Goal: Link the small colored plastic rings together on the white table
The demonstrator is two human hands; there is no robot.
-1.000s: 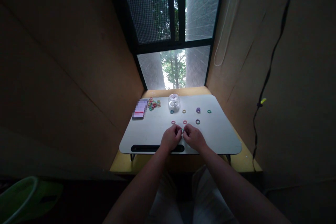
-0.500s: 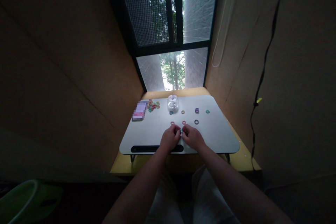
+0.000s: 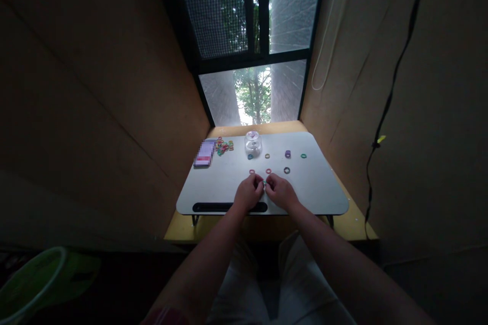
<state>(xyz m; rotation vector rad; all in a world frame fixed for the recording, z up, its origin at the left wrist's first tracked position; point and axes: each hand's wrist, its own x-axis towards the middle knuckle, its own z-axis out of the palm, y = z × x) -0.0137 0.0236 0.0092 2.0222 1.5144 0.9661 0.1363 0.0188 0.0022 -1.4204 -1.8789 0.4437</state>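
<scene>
Lying along the near edge of the white worktop (image 3: 213, 183), a black slot (image 3: 211, 207) runs partly under the person's left wrist. Just beyond, the left hand (image 3: 249, 192) and right hand (image 3: 281, 192) meet almost tip to tip, fingers bent and drawn together, both pinching a small green piece (image 3: 264, 182) whose shape is mostly hidden. Close past the fingertips sit a pink ring (image 3: 252, 171), a reddish ring (image 3: 268, 171) and a dark ring (image 3: 286, 170). Farther back, left to right, come a blue ring (image 3: 250, 156), yellow ring (image 3: 267, 156), purple piece (image 3: 287, 154) and green ring (image 3: 303, 156). Behind the blue one stands a clear jar (image 3: 253, 143); well to its left, a multicoloured pile (image 3: 224, 148) lies beside a flat oblong item (image 3: 205, 153), its face blurred. A dark-framed window (image 3: 253, 94) rises beyond.
</scene>
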